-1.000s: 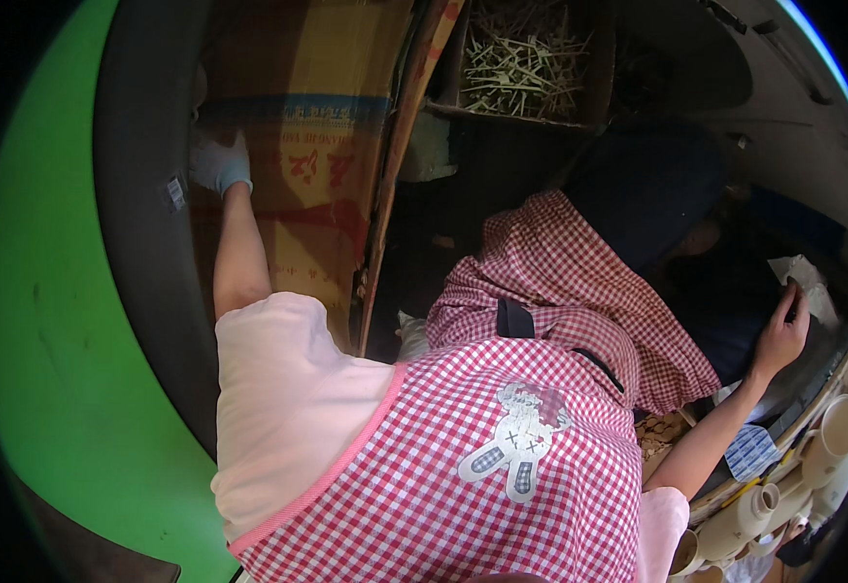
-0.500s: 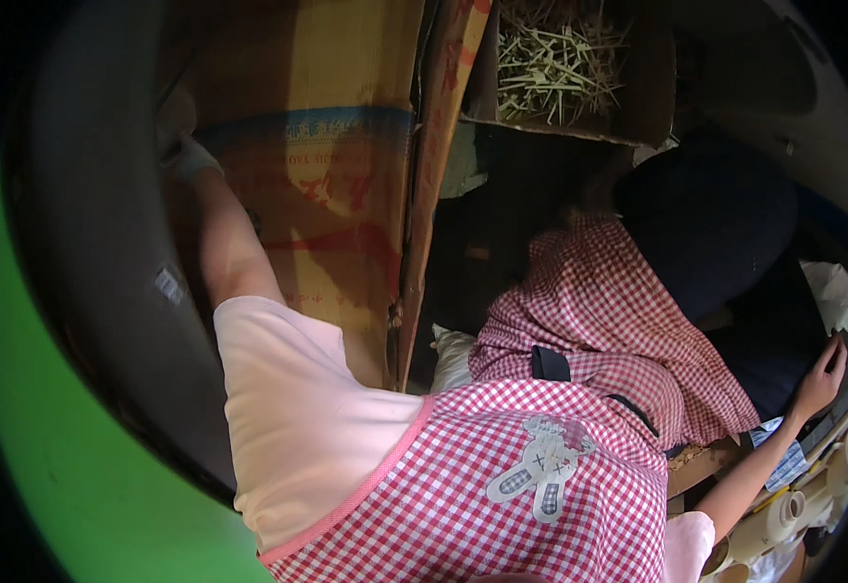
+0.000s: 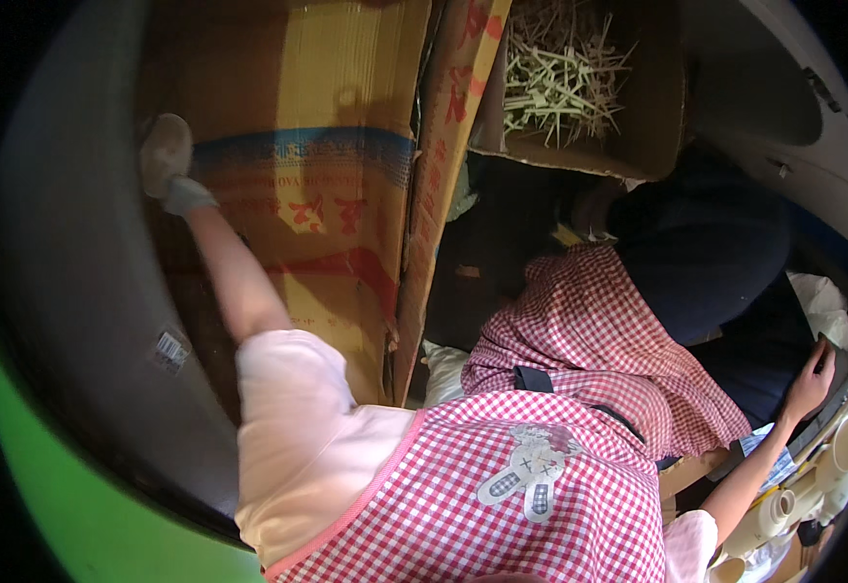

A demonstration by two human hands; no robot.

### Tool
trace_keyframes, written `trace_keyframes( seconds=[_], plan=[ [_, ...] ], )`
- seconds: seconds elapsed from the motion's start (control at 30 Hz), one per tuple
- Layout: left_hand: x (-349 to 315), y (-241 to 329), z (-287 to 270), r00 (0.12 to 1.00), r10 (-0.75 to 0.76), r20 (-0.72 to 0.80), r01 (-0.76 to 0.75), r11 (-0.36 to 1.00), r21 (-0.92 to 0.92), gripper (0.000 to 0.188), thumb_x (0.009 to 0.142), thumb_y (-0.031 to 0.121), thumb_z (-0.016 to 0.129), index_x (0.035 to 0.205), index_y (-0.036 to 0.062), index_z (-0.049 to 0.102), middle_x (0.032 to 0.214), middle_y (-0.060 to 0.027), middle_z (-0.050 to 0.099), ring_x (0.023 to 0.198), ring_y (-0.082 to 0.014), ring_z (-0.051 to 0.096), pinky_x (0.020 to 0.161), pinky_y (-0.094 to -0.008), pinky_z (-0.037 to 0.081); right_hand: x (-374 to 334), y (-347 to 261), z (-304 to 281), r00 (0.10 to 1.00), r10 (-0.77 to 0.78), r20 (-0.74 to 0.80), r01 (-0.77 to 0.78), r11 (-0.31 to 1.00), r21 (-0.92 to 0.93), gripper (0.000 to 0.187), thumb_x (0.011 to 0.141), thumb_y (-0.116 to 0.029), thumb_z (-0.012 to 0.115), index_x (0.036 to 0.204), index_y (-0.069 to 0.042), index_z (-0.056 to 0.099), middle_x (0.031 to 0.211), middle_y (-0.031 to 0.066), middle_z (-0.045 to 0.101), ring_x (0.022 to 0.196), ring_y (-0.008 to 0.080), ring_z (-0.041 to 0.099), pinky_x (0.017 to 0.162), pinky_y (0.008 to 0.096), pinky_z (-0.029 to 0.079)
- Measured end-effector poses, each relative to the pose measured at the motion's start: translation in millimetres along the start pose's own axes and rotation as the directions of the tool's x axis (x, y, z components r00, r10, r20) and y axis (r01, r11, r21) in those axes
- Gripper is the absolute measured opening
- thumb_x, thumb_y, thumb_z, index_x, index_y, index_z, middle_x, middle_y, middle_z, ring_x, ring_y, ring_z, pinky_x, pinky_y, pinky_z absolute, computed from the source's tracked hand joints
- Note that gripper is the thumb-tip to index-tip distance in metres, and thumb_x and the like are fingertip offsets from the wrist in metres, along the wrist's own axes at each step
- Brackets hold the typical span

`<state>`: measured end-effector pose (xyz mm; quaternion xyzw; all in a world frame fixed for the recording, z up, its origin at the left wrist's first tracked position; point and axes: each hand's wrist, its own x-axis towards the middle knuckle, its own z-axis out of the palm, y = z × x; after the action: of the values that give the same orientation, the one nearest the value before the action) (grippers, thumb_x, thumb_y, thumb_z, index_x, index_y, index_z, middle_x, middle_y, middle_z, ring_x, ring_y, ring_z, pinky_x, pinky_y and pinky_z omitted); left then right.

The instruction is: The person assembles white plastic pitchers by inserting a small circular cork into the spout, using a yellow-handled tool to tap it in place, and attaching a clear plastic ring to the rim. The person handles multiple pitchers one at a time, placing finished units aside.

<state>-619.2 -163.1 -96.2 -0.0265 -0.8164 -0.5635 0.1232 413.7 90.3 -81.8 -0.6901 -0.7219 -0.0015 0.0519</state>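
Left hand [image 3: 165,155], in a pale glove with a grey cuff, arm stretched up and away, lies flat with fingers together against the printed face of a tall corrugated cardboard box [image 3: 298,185] of tan board with a blue band and red marks; it grips nothing. Right hand [image 3: 810,379], bare, fingers spread, rests on a dark curved edge [image 3: 837,384] at far right, beside cream moulded plastic fittings [image 3: 847,442]. Open carton [image 3: 579,87] of pale thin plastic sticks above; red-and-white gingham apron [image 3: 541,486] fills the foreground.
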Motion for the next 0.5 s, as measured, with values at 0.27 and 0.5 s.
trace_keyframes(
  seconds=[0.27,0.5],
  plan=[
    [-301.8,5.0,-54.7,0.349,-0.254,0.902,0.86,0.469,-0.201,0.053,0.101,0.012,0.064,0.148,-0.0026,0.046,0.147,-0.0184,0.053,0.134,-0.031,0.051,0.116,-0.0469,0.044,14.3,-159.8,-22.3,0.995,0.088,-0.055,-0.036,0.787,0.616,0.026,0.107,-0.022,0.062,0.121,-0.003,0.073,0.105,0.0077,0.076,0.096,0.0148,0.069,0.086,0.03,0.053],
    [-459.4,103.6,-44.0,0.042,0.168,0.985,0.74,0.657,-0.144,0.062,0.094,0.017,0.075,0.148,-0.0002,0.05,0.146,-0.0163,0.056,0.134,-0.0282,0.053,0.115,-0.0427,0.043,27.5,-277.7,-109.4,0.814,-0.578,0.063,0.006,0.118,0.993,0.087,0.098,-0.046,0.069,0.163,-0.004,0.03,0.161,0.0151,0.042,0.144,0.0277,0.046,0.115,0.0411,0.04]
  ],
)
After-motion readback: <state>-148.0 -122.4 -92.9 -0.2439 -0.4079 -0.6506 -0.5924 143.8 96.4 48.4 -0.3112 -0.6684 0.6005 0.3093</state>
